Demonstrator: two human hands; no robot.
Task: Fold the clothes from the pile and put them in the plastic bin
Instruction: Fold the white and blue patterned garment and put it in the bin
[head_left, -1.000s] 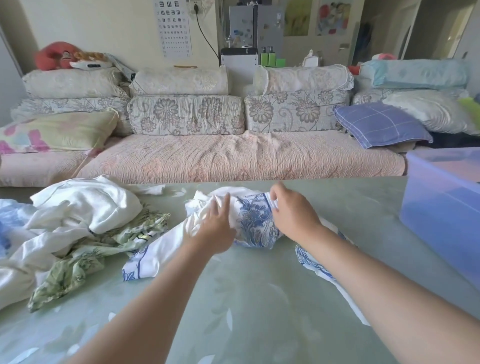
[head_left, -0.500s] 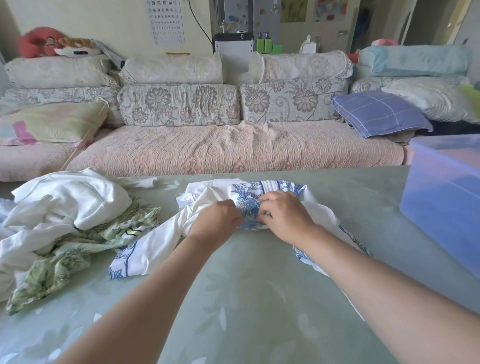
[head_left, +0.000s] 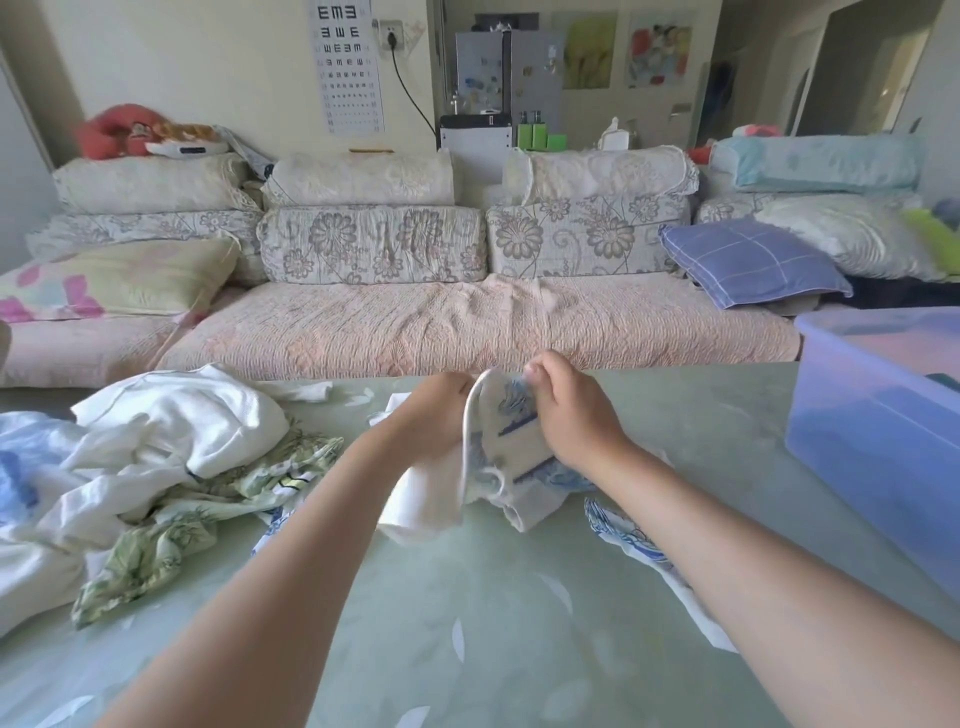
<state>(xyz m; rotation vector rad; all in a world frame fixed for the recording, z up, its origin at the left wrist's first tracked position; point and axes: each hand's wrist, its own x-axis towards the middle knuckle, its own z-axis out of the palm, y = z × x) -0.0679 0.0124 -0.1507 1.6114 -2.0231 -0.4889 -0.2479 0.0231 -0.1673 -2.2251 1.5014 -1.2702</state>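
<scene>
White cloth printed with blue flowers, the one garment (head_left: 506, 447) is bunched at the middle of the green table (head_left: 467, 623), both hands gripping its raised top: the left hand (head_left: 434, 415) curled round the white fold, the right hand (head_left: 571, 410) pinching the printed edge. One loose pile (head_left: 171, 467) of clothes lies just beside it on the left, one lilac plastic bin (head_left: 872, 431) stands well apart at the table's right edge, bare tabletop between. One eye chart (head_left: 345, 62) on the far wall shows rows of turned E's.

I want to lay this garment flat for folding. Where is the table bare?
Bare table runs from the held garment to the near edge, and between the garment and the plastic bin at right. The left side is crowded by the pile.
</scene>
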